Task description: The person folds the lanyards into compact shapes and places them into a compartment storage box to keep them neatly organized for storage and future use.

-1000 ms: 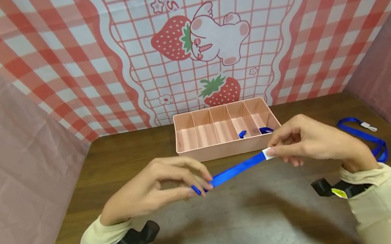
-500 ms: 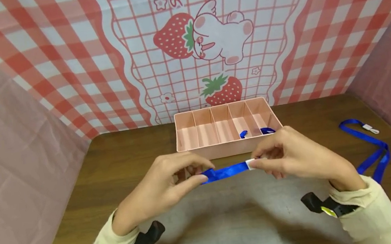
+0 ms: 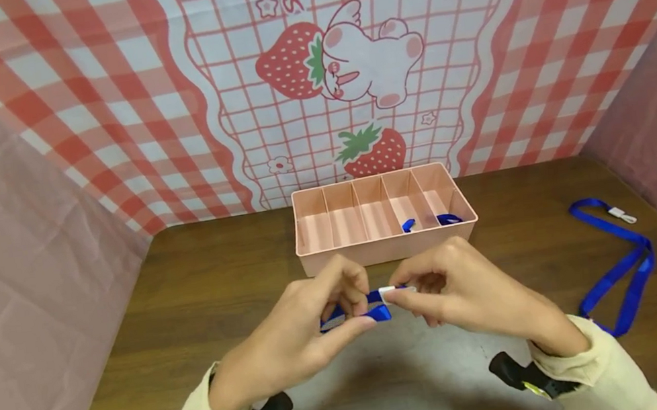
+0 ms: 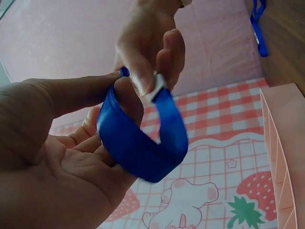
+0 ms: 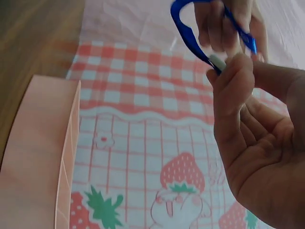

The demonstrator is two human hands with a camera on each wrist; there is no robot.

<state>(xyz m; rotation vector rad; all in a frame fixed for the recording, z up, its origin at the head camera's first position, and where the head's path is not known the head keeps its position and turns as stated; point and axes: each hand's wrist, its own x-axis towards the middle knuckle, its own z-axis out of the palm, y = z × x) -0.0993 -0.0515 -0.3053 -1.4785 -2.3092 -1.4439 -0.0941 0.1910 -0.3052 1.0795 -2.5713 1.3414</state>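
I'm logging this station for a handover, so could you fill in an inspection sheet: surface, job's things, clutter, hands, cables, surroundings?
Surface: brown wood-grain table, paler in the area nearest the person.
Job's things: blue strap bent into a loop between the hands, with a white fitting; pink tray behind, five compartments, blue items in the two rightmost.
Clutter: second blue strap lying on the table at the right.
Hands: left hand holds the looped strap; right hand pinches the white fitting.
Cables: nothing seen.
Surroundings: checked strawberry-print cloth behind, pink cloth at both sides.
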